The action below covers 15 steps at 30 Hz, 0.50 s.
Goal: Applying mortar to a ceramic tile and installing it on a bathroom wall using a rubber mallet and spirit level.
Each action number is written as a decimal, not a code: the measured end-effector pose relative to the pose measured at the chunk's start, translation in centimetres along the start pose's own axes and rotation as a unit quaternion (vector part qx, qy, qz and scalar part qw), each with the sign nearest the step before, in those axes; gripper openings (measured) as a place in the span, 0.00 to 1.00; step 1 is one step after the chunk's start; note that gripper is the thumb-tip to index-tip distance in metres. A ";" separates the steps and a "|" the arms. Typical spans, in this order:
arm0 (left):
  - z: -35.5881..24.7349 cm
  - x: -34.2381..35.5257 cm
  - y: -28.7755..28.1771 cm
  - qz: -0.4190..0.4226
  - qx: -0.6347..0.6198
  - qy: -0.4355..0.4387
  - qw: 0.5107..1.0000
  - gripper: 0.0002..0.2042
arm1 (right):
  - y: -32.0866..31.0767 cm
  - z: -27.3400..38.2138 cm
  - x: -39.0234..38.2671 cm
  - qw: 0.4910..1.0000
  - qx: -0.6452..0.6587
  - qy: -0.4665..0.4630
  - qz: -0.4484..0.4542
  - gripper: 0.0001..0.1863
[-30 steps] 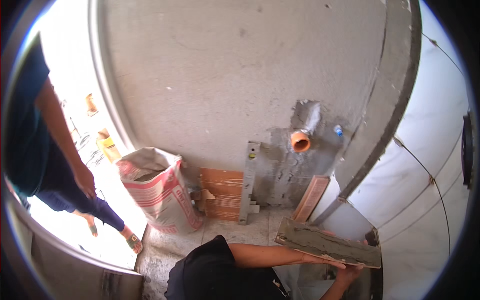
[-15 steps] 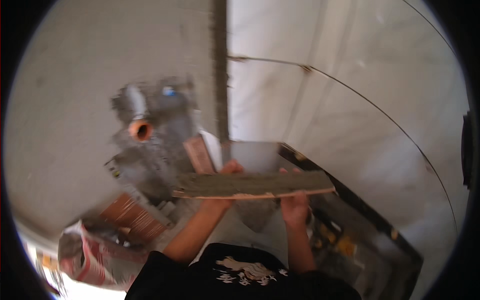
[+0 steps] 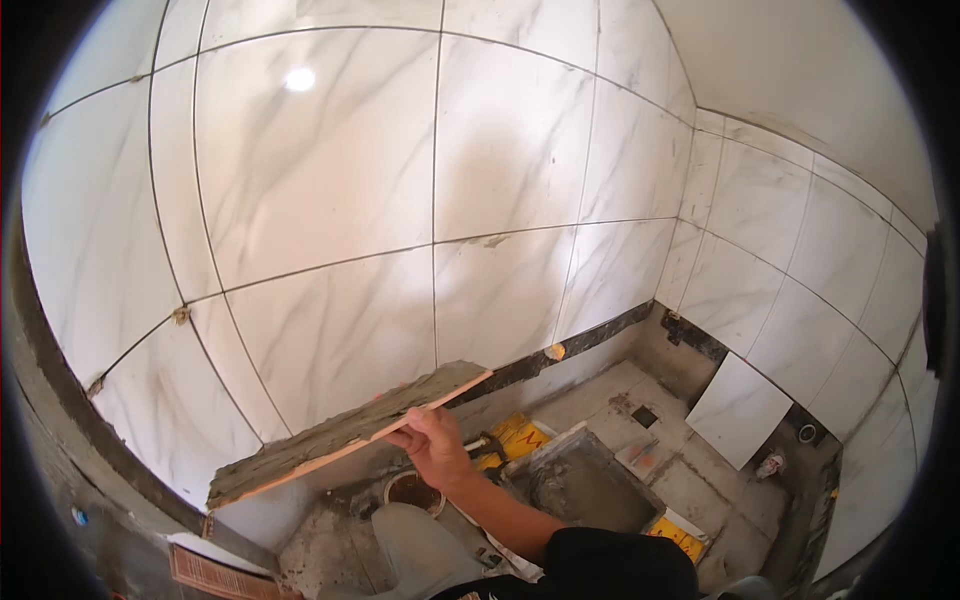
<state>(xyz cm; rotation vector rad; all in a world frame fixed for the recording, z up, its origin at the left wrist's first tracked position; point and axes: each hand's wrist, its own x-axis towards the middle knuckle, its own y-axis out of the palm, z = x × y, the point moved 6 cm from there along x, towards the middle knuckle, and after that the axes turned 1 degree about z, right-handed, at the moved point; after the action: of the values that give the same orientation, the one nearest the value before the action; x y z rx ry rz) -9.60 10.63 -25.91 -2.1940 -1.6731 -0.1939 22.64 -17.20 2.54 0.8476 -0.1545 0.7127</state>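
My right hand grips the lower edge of a long, narrow strip, whose upper face carries grey mortar and whose orange-brown edge faces me. Its fingers curl around that edge. The strip is held tilted in front of the white marble-look wall tiles, close to the dark gap along their bottom. My left hand does not show clearly; the strip may hide it. Below my right hand are a bucket and my grey-clad leg.
A tray of wet mortar lies on yellow pieces. A drain is in the floor, a loose white tile leans at the right wall, and an orange-brown piece lies lower left.
My view has swung right from the bare wall, cement bag and other person to the tiled walls. The strip has turned diagonal, its right end higher. My left hand no longer shows clearly.
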 end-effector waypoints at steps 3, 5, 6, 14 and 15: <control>-1.3 -8.1 -4.5 0.135 0.159 -0.065 0.976 0.09 | -1.6 1.5 0.6 0.995 -0.027 -0.035 -0.090 0.13; 3.9 -7.7 0.3 0.395 0.331 -0.002 0.857 0.24 | -5.0 3.9 1.4 0.910 -0.363 -0.187 -0.071 0.13; -0.4 -6.9 1.9 0.318 -0.022 -0.029 0.947 0.22 | -5.0 5.1 1.4 0.995 0.001 -0.076 -0.060 0.11; -48.8 -4.4 2.3 0.297 0.063 0.535 0.789 0.06 | -1.6 7.7 7.4 0.979 -0.106 -0.157 -0.075 0.16; -49.2 -4.6 0.7 0.291 0.075 0.518 0.801 0.06 | -0.4 5.8 7.6 0.986 -0.099 -0.129 -0.041 0.17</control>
<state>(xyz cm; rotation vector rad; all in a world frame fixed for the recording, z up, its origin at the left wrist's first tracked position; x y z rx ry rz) -4.65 -12.00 17.70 -1.7801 -0.3743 -0.8572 29.53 -17.69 9.15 0.7475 -0.4140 0.4979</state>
